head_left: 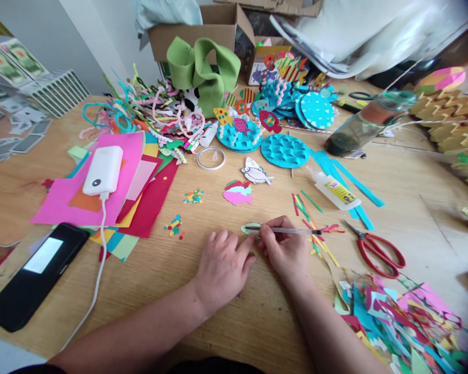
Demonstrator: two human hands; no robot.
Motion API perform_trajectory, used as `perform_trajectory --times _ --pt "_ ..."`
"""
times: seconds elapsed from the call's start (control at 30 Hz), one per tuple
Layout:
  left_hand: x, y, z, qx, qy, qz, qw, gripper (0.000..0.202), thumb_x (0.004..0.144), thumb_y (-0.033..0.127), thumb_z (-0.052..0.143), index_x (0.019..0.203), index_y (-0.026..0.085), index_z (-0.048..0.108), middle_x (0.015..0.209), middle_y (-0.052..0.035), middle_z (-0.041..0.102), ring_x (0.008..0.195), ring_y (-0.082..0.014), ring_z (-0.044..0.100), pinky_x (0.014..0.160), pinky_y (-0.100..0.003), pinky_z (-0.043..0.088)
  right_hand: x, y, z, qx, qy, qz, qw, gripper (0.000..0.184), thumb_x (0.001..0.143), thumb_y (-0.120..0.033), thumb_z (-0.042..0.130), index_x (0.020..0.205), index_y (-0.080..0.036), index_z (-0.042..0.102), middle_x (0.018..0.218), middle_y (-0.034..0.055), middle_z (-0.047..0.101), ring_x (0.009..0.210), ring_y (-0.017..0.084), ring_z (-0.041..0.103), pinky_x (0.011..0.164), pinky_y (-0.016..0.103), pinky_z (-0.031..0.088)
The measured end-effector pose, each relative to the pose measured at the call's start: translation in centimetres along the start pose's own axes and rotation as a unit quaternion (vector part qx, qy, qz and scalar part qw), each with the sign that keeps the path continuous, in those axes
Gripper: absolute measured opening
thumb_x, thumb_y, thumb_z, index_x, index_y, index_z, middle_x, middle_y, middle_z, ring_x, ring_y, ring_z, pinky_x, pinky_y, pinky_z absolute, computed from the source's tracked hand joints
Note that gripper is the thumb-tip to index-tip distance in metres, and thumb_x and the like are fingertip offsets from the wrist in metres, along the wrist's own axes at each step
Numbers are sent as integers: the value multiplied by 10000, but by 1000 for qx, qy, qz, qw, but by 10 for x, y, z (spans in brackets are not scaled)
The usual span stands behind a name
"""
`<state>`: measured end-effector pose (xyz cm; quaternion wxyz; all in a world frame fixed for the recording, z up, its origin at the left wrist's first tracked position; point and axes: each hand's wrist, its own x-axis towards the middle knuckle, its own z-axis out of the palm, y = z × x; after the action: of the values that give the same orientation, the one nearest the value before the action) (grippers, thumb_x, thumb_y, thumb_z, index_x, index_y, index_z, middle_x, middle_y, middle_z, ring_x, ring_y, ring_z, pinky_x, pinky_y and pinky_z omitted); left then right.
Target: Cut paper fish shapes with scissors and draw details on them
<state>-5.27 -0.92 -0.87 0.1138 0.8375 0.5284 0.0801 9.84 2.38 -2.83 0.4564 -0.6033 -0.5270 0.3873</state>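
Note:
My right hand (pixel 284 250) is closed on a thin pen (pixel 284 230) that lies almost level, its tip on a small pale green paper cutout (pixel 250 228) on the wooden table (pixel 405 208). My left hand (pixel 222 266) rests palm down beside it, fingers together, a fingertip pressing the cutout's lower edge. Just beyond lie a pink and green paper fish (pixel 237 193) and a white drawn fish (pixel 256 173).
Red-handled scissors (pixel 378 250) and a glue bottle (pixel 334 187) lie to the right, paper scraps (pixel 398 317) at the near right. Coloured paper sheets (pixel 113 197), a white power bank (pixel 103 170) and a black phone (pixel 37 274) are at the left. Blue discs (pixel 284 150), a tape ring (pixel 210 158) behind.

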Motion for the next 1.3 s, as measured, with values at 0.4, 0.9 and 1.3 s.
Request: perform_trajectory --times 0.4,0.9,1.3 --pt "-1 0 0 1 1 0 1000 411 973 375 455 1358 247 523 911 -64 614 898 -251 502 769 -409 369 0 -3 0 6 -7 -8 1000 189 849 -340 620 743 -200 549 551 -11 602 427 116 535 389 215 395" --pt "1 0 1 2 -1 0 1000 418 971 375 459 1363 243 520 905 -57 615 894 -252 500 766 -415 367 -1 -2 1 21 -1 -16 1000 182 856 -308 617 729 -203 539 534 -27 586 421 112 541 400 216 408" --pt "0 0 1 2 4 1 1000 416 971 378 462 1361 248 522 903 -56 611 891 -250 499 766 -416 369 -1 1 1 23 -7 -13 1000 171 862 -306 615 754 -200 537 550 -27 592 426 108 539 402 212 400"
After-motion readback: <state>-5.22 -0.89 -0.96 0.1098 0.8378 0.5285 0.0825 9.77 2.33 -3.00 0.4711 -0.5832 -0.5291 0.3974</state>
